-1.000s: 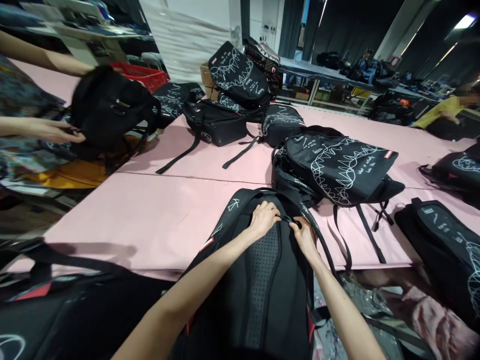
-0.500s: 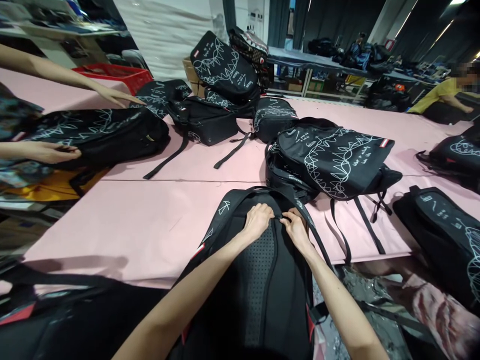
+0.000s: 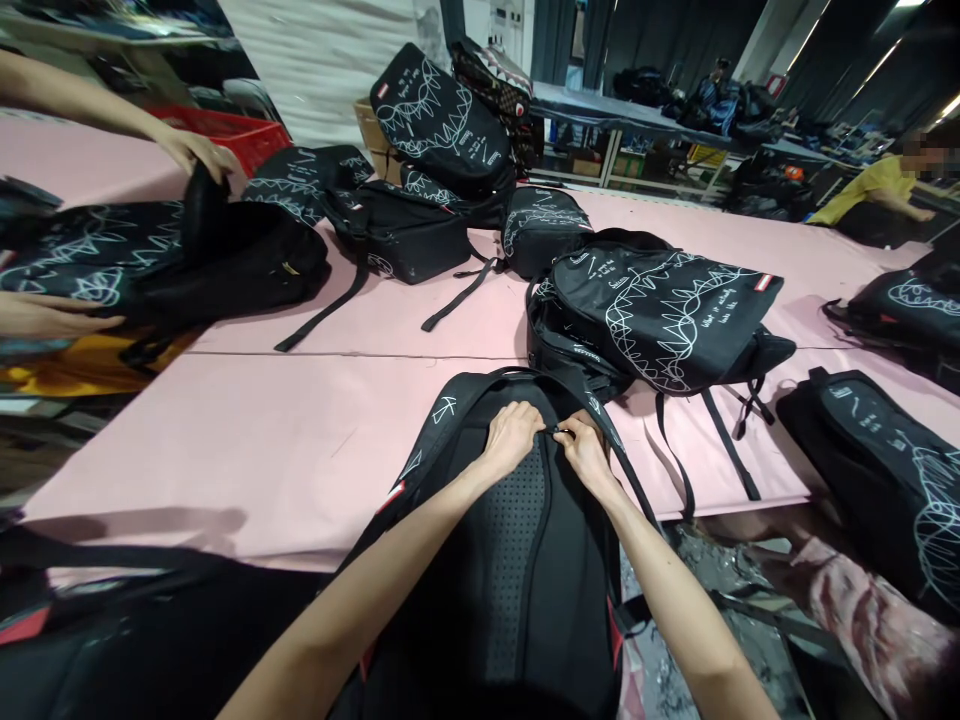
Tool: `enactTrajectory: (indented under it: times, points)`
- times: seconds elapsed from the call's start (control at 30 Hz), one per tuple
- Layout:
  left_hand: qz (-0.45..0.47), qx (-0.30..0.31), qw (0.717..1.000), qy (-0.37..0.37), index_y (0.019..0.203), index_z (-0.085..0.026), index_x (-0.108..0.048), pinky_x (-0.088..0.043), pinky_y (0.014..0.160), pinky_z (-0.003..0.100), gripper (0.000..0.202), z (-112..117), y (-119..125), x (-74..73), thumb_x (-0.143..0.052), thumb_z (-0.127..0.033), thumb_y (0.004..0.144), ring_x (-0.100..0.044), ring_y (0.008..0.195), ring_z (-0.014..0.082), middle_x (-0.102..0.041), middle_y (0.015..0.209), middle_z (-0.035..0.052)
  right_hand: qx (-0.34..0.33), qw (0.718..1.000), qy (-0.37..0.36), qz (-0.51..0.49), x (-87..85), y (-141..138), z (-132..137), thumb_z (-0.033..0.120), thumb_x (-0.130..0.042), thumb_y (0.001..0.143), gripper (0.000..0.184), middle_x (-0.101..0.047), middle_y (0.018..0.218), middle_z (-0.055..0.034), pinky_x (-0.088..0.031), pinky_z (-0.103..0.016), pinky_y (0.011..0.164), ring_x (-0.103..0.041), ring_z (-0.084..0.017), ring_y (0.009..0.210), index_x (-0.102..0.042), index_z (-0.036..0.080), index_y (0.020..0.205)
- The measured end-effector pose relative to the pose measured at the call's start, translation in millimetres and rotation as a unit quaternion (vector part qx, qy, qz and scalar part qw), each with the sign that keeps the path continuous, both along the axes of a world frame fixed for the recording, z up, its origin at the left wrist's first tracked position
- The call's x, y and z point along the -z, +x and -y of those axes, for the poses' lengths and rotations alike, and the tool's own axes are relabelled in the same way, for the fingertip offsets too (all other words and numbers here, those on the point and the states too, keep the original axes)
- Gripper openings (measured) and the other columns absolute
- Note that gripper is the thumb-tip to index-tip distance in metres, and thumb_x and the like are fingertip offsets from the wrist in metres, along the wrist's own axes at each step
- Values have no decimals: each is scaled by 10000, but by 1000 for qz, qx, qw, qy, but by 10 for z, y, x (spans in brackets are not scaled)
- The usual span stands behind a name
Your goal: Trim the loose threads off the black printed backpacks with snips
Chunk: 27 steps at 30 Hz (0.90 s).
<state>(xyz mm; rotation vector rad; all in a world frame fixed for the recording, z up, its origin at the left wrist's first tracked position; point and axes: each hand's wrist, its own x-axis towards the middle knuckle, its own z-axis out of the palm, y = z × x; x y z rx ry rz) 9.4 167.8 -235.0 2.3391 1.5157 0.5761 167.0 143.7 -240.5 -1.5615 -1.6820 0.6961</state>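
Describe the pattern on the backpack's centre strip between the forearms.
The dark strip bears small dots; seen best in head view.

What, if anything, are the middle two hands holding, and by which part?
The left hand and right hand pinch the black backpack near its top; the exact part is unclear.

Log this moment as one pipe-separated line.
left hand: pinching at top of black backpack | right hand: same, beside left | perforated panel: facing camera | co-worker's hand: on patterned bag

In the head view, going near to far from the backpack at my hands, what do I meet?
Black backpack at your hands → white-patterned backpack just beyond → rounded patterned bag → blue-topped table in the background.
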Motion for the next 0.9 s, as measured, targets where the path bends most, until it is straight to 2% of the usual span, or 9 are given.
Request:
enactTrajectory:
  times: [0.1, 0.17, 0.23, 0.3, 0.4, 0.5, 0.6, 0.73, 0.9]
  points:
    - [21, 43, 998, -41, 701, -169, -629, -409, 746, 262, 417, -53, -199, -117, -294, -259, 932, -549, 790, 156, -628, 809, 31, 3, 999, -13, -45, -81, 139, -10, 345, -561, 736, 209, -599, 796, -46, -409, -308, 754, -538, -175, 774, -639, 157, 780]
    - [30, 69, 995, -59, 674, -177, -642, -412, 782, 246, 485, -68, -366, -178, -248, -267, 943, -565, 797, 139, -646, 819, 17, 3, 996, -36, -86, -147, 283, -47, 433, -533, 758, 314, -580, 738, -31, -410, -264, 634, -517, -135, 656, -628, 144, 834]
    - [8, 60, 997, -52, 761, -168, -657, -405, 823, 277, 388, -62, -486, -194, -328, -291, 926, -560, 859, 169, -650, 884, 42, 3, 989, -75, -128, -211, 415, -115, 520, -478, 779, 427, -522, 641, 5, -337, -224, 483, -414, -86, 490, -612, 130, 888]
    - [-51, 37, 998, -30, 897, -167, -641, -397, 831, 330, 221, -53, -526, -171, -481, -317, 867, -537, 918, 218, -632, 949, 74, 0, 984, -107, -145, -261, 489, -207, 559, -442, 790, 485, -472, 585, 34, -252, -212, 417, -302, -61, 412, -599, 122, 933]
    - [-120, 38, 992, -27, 949, -193, -603, -395, 790, 359, 240, -63, -477, -115, -620, -357, 774, -527, 935, 253, -605, 955, 78, -12, 987, -116, -110, -294, 452, -343, 495, -454, 805, 412, -526, 617, 16, -273, -210, 436, -351, -65, 426, -613, 132, 921]
    - [-118, 64, 990, -47, 845, -184, -583, -400, 698, 299, 234, -52, -426, -83, -670, -367, 727, -560, 816, 213, -595, 838, 42, -60, 988, -128, -57, -279, 300, -426, 371, -559, 756, 236, -619, 686, -12, -358, -210, 541, -518, -104, 575, -657, 157, 762]
    - [-97, 68, 992, -36, 870, -187, -548, -390, 661, 265, 214, 56, -451, -59, -653, -327, 747, -560, 773, 175, -583, 853, 22, -136, 976, -172, -7, -245, 197, -492, 285, -640, 685, 136, -649, 630, -9, -391, -214, 594, -581, -142, 640, -674, 160, 642]
    - [-50, 68, 996, -6, 849, -192, -521, -390, 673, 264, 177, 224, -545, -28, -643, -280, 755, -549, 783, 174, -564, 847, 13, -200, 952, -231, 34, -200, 284, -604, 247, -601, 710, 173, -662, 600, -28, -415, -216, 585, -592, -142, 594, -685, 125, 619]
    - [-22, 59, 997, -33, 784, -194, -508, -385, 644, 252, 153, 282, -578, -36, -644, -252, 743, -542, 737, 161, -544, 788, -5, -223, 942, -240, 71, -189, 425, -587, 269, -537, 769, 239, -694, 719, -48, -422, -196, 611, -597, -122, 640, -702, 99, 737]
